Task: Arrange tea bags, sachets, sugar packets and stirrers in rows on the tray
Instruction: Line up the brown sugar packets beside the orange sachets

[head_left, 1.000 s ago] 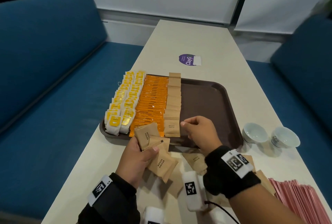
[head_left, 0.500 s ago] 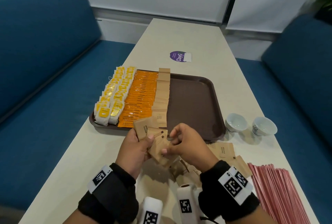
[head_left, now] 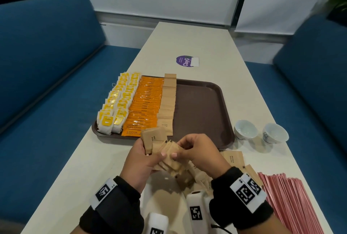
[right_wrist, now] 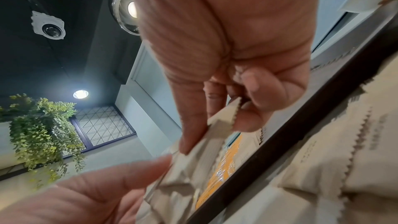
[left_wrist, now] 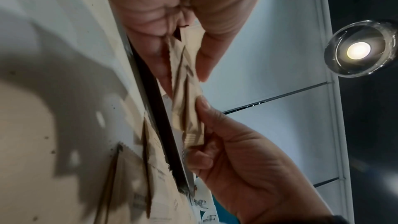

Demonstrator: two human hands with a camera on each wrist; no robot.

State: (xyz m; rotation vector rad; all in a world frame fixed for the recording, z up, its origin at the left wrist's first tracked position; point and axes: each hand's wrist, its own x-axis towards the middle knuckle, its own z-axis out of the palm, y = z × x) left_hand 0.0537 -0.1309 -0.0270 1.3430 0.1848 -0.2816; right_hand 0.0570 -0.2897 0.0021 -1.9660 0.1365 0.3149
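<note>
The tray (head_left: 202, 106) on the tabletop (head_left: 197, 42) carries two rows of tea bags (head_left: 116, 106) at its left edge, then a row of orange sachets (head_left: 145, 108), then a row of brown sugar packets (head_left: 168, 102); its right half is bare. Just before its near rim the left hand (head_left: 142, 156) has its grip clamped on a fanned bundle of packets (head_left: 165, 151), and the right hand (head_left: 199, 151) pinches one packet of that bundle between thumb and fingertips (right_wrist: 189, 142). Loose packets (head_left: 231, 158) lie under and right of the hands, with pink stirrers (head_left: 287, 202) at the right edge and two cups (head_left: 246, 129) beside the tray. A second ago the right hand was at the sugar row's near end; half a second ago it had come back to the bundle, where it now pinches.
</note>
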